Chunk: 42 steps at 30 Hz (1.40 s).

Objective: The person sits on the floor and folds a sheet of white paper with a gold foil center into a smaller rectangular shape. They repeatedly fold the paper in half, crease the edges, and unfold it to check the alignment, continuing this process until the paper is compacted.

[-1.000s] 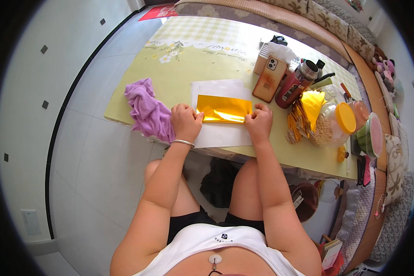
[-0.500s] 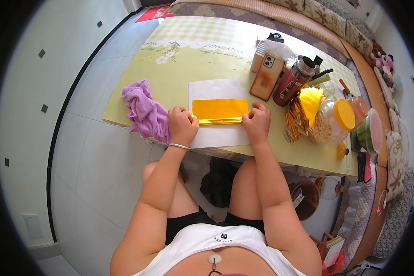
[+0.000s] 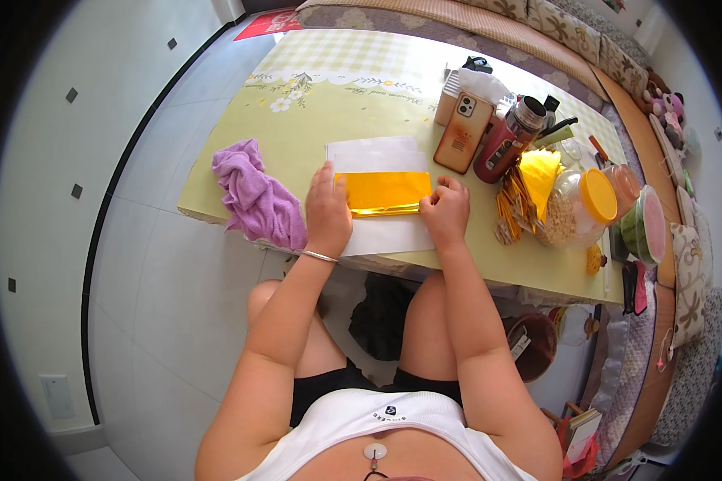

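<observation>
A shiny gold sheet of paper lies folded on a white sheet on the yellow-green table. My left hand lies flat, fingers spread, pressing the gold sheet's left end. My right hand pinches the sheet's right edge with curled fingers. A silver bangle sits on my left wrist. Both forearms come up from the lower edge.
A purple cloth lies bunched left of my left hand. Right of the paper stand a phone in an orange case, a red flask, a stack of gold sheets, folded gold pieces, a yellow-lidded jar and a green container.
The gold sheet has gone from loosely curled to pressed flat in a neat fold. My left hand has spread over its left end and my right hand holds the right edge.
</observation>
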Tool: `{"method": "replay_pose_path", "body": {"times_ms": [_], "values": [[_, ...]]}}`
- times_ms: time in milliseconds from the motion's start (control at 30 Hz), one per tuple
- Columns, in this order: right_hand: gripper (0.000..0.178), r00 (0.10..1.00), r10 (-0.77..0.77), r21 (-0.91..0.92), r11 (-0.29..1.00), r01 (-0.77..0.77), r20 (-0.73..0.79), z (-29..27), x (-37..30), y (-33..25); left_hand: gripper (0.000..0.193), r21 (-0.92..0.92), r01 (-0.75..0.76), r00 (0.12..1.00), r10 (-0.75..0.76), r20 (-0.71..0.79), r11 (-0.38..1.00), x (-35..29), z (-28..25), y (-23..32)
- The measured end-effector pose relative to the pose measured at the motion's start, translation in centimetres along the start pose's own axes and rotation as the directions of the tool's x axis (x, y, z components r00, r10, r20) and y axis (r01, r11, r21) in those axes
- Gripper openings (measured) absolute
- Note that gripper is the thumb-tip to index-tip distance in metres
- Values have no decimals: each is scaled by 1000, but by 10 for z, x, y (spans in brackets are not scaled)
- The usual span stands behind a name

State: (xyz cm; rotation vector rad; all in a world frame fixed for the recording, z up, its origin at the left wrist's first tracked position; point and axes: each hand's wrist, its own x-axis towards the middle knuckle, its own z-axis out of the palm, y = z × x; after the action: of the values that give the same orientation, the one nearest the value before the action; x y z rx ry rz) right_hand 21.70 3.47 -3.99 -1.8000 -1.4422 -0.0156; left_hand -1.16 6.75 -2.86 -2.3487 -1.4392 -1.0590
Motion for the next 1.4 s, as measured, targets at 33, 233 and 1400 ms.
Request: {"method": "replay_pose_path", "body": {"times_ms": [33, 233, 1400], "values": [[13, 1000, -4, 0, 1000, 4, -2, 0, 0, -1, 30, -2, -107, 994, 107, -22, 994, 2, 0, 0], [10, 999, -37, -29, 999, 37, 6, 2, -2, 0, 35, -431, 28, 918, 147, 368, 902, -7, 13, -17], [67, 724, 208, 511, 583, -631, 657, -14, -4, 4, 37, -190, 515, 736, -318, 597, 836, 25, -16, -39]]}}
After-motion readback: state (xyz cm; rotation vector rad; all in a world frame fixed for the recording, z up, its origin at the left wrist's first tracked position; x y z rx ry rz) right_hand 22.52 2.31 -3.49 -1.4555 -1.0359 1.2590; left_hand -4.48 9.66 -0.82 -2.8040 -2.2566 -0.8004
